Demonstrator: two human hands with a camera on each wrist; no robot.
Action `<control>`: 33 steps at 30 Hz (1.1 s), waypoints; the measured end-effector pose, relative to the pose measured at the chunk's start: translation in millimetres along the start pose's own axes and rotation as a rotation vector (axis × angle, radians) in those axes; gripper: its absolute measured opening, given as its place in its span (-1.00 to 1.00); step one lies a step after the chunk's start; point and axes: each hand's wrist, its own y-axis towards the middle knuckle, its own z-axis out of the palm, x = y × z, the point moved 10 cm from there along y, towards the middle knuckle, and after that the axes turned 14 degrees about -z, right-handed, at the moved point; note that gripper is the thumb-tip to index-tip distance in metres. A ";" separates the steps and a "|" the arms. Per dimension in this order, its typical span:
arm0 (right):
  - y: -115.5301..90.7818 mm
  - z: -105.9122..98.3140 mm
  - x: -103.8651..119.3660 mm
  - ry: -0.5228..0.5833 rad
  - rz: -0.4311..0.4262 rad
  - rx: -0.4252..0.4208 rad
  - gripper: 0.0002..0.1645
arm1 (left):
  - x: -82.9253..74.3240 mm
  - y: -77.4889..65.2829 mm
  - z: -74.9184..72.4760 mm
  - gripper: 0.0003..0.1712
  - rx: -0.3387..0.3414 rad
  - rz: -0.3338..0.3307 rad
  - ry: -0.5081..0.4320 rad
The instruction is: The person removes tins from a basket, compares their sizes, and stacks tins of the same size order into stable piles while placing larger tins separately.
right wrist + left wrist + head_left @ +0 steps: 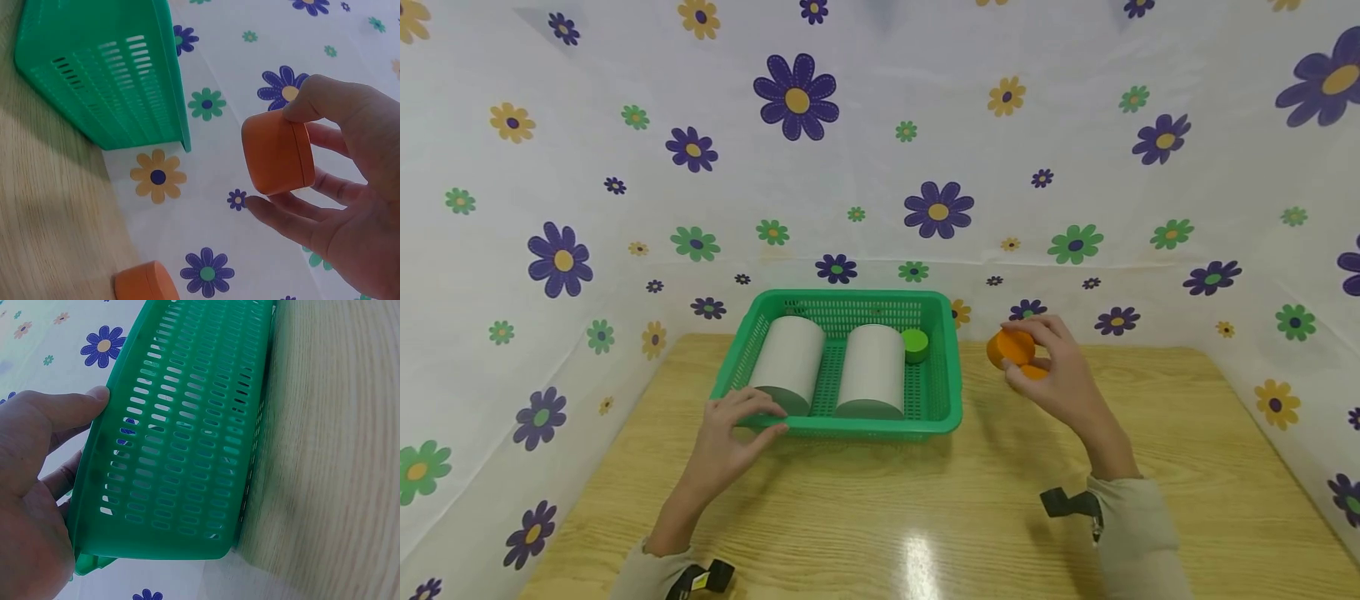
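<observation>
A green plastic basket (pixel 850 425) with slotted walls stands on the table. My left hand (pixel 726 437) grips its near rim at the left corner, thumb outside and fingers over the edge, as the left wrist view shows. Inside the basket lie two large white cylinders (pixel 790 358) and a small bright green round container (pixel 914 345). To the right of the basket, my right hand (pixel 1063 383) holds a small orange round jar (pixel 275 153) between thumb and fingers, raised off the table. Below it, a second orange jar (pixel 140 284) sits on the table, partly hidden in the head view.
The wooden table (pixel 850 517) meets a white flower-printed cloth (pixel 865 167) at the back and both sides. The basket stands near the back edge, close to the cloth. Both wrists wear black camera straps (pixel 1071 504).
</observation>
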 end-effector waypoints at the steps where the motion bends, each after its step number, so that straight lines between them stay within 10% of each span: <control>1: -0.5 -2.2 -1.8 -0.002 0.005 -0.008 -0.43 | 0.5 0.0 0.1 -0.63 0.000 0.001 0.000; 24: -8.6 -34.0 -20.1 -0.034 0.070 -0.179 -0.47 | -0.9 -1.6 -0.8 -0.63 -0.010 0.012 0.000; 33: -33.0 -25.5 -71.9 -0.019 0.191 -0.232 -0.49 | -0.1 -0.4 -1.1 -0.64 -0.010 0.013 0.001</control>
